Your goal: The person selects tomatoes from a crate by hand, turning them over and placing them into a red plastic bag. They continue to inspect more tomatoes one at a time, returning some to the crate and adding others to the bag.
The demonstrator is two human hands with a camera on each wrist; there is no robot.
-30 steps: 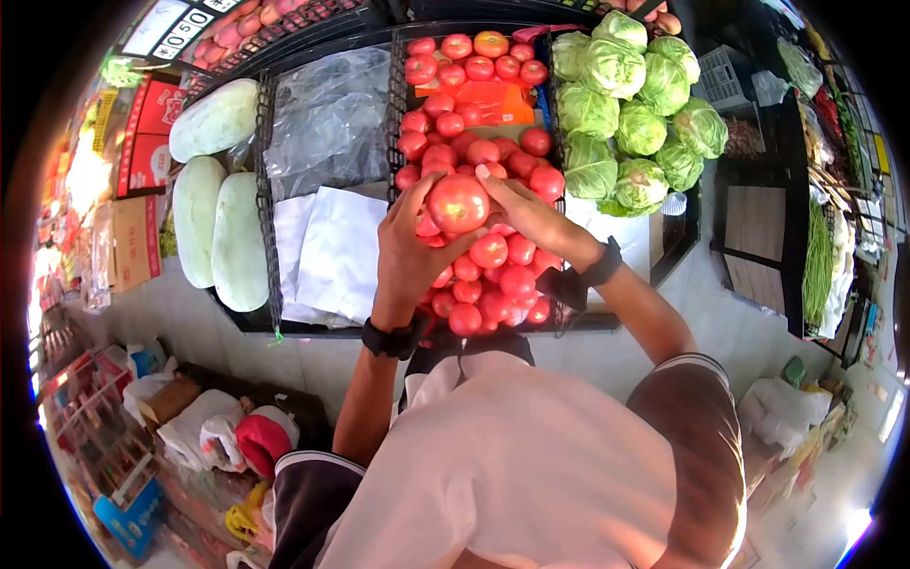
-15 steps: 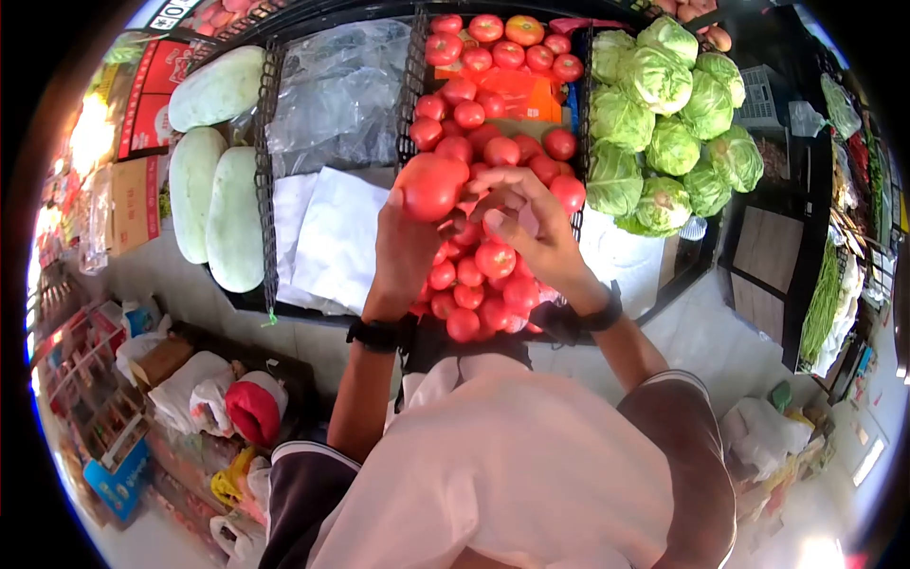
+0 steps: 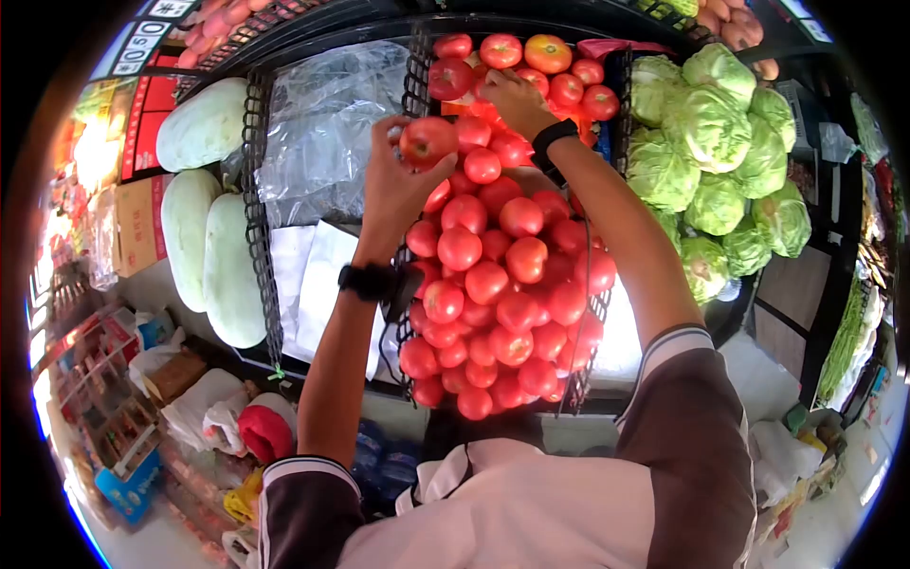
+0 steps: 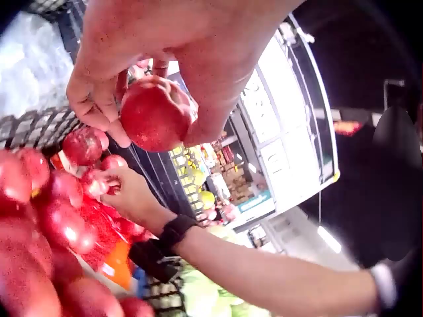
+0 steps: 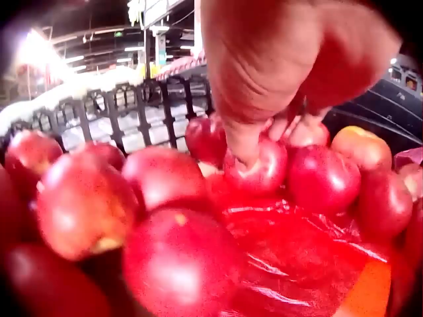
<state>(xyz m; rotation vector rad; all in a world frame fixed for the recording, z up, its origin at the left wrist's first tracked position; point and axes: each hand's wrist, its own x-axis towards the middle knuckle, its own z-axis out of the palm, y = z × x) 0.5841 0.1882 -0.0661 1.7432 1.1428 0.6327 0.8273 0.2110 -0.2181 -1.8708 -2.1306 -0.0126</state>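
Observation:
My left hand (image 3: 389, 194) holds a large red tomato (image 3: 427, 144) between thumb and fingers, raised over the left edge of the tomato bin. In the left wrist view that tomato (image 4: 155, 115) hangs below the palm with its stem side partly turned away. My right hand (image 3: 519, 102) reaches to the far end of the bin. There its thumb and fingers close round a red tomato (image 5: 263, 168), which sits among its neighbours beside a red plastic sheet (image 5: 284, 257). A big heap of tomatoes (image 3: 483, 284) fills the near part of the bin.
Black mesh dividers (image 3: 254, 218) separate the bins. Clear plastic bags (image 3: 327, 133) lie to the left, with pale winter melons (image 3: 232, 266) beyond. Green cabbages (image 3: 711, 128) are piled on the right, close to my right forearm.
Both hands were together around the large tomato; my left hand has kept it and moved up and away. My right hand has let go and moved to the bin's far end, onto another tomato.

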